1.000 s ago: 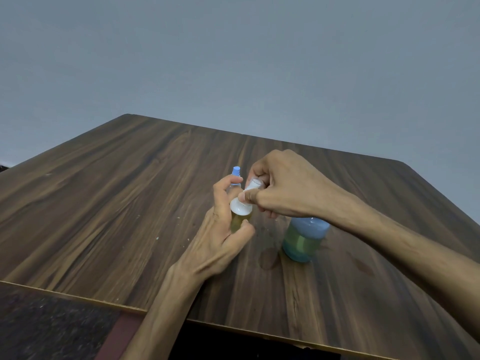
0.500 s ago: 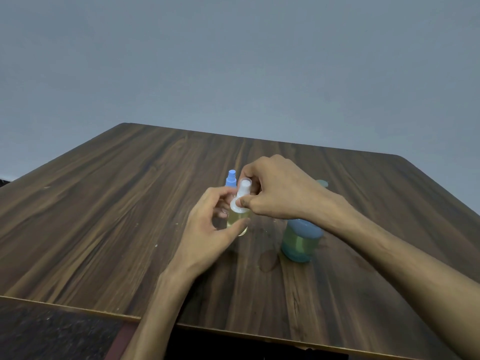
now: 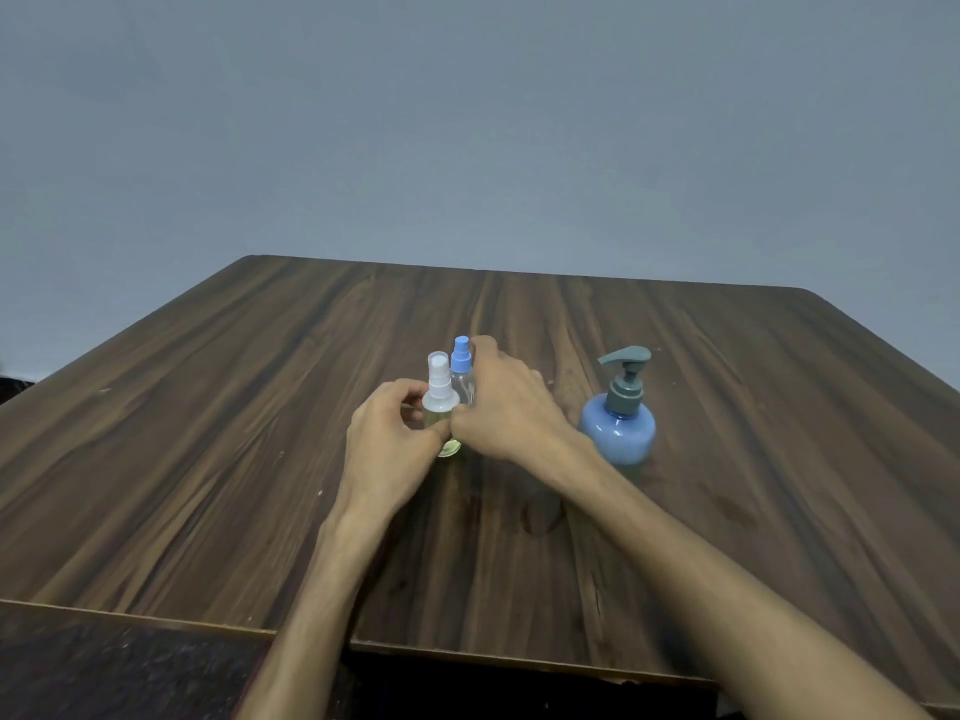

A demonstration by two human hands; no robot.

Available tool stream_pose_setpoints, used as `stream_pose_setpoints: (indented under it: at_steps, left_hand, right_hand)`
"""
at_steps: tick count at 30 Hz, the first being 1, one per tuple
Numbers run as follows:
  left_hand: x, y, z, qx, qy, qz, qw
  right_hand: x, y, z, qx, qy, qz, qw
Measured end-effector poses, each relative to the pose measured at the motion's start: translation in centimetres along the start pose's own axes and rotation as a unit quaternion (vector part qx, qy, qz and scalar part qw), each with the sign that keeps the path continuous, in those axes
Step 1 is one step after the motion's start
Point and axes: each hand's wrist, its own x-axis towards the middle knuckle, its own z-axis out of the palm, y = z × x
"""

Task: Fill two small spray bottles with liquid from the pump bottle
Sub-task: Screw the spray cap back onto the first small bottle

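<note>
The white-capped spray bottle (image 3: 440, 407), yellowish liquid visible inside, is held upright on the surface (image 3: 208, 433) by the left hand (image 3: 387, 449). The blue-capped spray bottle (image 3: 461, 374), seemingly unfilled, is gripped by the right hand (image 3: 506, 413). The pump bottle (image 3: 619, 426) is left standing nearby.

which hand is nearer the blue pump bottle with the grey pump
Right. The right hand sits just left of the blue pump bottle with the grey pump, not touching it; the left hand is farther left, beyond the right.
</note>
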Motion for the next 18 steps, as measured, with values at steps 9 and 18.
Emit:
stream_pose_setpoints:
  at_steps: [9,18]
  left_hand:
    - [2.8,-0.3,-1.0,0.048,-0.072,-0.016,0.996]
    - [4.3,-1.2,-1.5,0.056,-0.133,0.02,0.989]
  right_hand:
    - [3.0,2.9,3.0,0.069,0.059,0.058,0.994]
    - [-0.5,2.9,4.4,0.143,0.135,0.064,0.978]
